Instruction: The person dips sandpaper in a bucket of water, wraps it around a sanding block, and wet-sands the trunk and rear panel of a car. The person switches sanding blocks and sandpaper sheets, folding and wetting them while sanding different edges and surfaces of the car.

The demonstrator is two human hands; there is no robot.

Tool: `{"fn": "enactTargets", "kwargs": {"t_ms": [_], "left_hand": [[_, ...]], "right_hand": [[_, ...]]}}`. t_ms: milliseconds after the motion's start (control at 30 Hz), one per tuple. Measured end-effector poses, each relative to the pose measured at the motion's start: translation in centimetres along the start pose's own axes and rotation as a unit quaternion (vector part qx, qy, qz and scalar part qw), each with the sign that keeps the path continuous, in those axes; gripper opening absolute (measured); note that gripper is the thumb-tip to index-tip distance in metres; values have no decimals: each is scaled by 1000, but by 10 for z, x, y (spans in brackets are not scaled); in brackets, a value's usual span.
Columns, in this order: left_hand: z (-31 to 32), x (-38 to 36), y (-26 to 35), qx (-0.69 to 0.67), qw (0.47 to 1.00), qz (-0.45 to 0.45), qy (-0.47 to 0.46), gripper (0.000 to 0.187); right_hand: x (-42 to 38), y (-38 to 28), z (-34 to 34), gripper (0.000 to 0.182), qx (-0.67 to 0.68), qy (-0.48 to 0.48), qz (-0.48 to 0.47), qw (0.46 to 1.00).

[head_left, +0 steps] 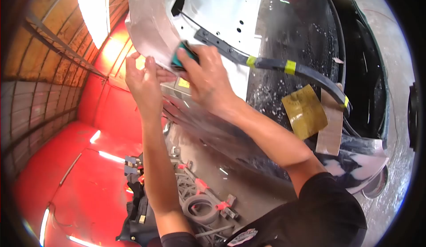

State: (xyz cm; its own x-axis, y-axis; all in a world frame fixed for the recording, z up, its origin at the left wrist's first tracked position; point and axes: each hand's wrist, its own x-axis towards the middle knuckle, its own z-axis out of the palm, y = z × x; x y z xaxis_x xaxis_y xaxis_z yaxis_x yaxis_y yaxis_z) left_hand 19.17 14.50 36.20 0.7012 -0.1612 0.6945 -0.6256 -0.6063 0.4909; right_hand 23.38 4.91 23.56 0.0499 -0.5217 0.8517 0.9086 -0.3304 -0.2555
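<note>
My right hand (204,76) is wrapped around a teal sanding block (181,60), held against the lower edge of a pale grey car body panel (153,23). Beside it, my left hand (145,78) is raised with its fingers spread, the fingertips right at the panel's edge. Some of its fingers reach toward the block. A black trim strip (266,64) with yellow tape pieces runs along the bodywork from near my right hand.
A gold sandpaper sheet (305,111) and a brown cardboard piece (329,127) lie on the dark, dusty glass (288,38). Below are a tape roll (199,209), grey stands with red parts (202,185) and black parts (137,216). A red wall (57,171) stands at left.
</note>
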Motion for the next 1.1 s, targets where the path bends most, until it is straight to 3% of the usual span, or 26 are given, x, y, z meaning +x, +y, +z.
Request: {"fn": "enactTargets", "kwargs": {"t_ms": [67, 133, 300, 400, 500, 533, 633, 767, 900, 1000, 1100], "left_hand": [[4, -4, 1, -16, 1000, -1, 5, 24], [5, -2, 6, -14, 1000, 3, 5, 23], [-2, 2, 3, 4, 1000, -2, 0, 23], [4, -1, 3, -11, 1000, -6, 3, 22], [5, -3, 4, -20, 1000, -2, 16, 22], [3, -2, 2, -15, 1000, -1, 14, 22], [5, -1, 2, -9, 1000, -9, 5, 22], [6, -2, 5, -7, 1000, -19, 12, 23], [-1, 5, -8, -13, 999, 53, 4, 23], [-1, -4, 12, 8, 999, -40, -3, 23], [3, -4, 12, -1, 999, -33, 7, 24]], "right_hand": [[-29, -14, -23, 57, -18, -43, 61, 997], [-28, -20, -15, 55, -24, -8, 60, 998], [34, -30, 9, 53, -23, -2, 87, 996], [-19, -13, -12, 50, 8, -54, 63, 997], [-40, -9, -13, 52, 2, -23, 79, 997], [-24, -10, 10, 57, 26, 22, 76, 997], [29, -29, 19, 50, 31, 16, 117, 993], [-21, -13, -3, 50, 29, 38, 58, 997], [41, -23, 39, 48, 32, 95, 104, 989], [13, -13, 37, 51, 63, 92, 76, 991], [0, -15, 18, 48, 66, 82, 66, 992]]}}
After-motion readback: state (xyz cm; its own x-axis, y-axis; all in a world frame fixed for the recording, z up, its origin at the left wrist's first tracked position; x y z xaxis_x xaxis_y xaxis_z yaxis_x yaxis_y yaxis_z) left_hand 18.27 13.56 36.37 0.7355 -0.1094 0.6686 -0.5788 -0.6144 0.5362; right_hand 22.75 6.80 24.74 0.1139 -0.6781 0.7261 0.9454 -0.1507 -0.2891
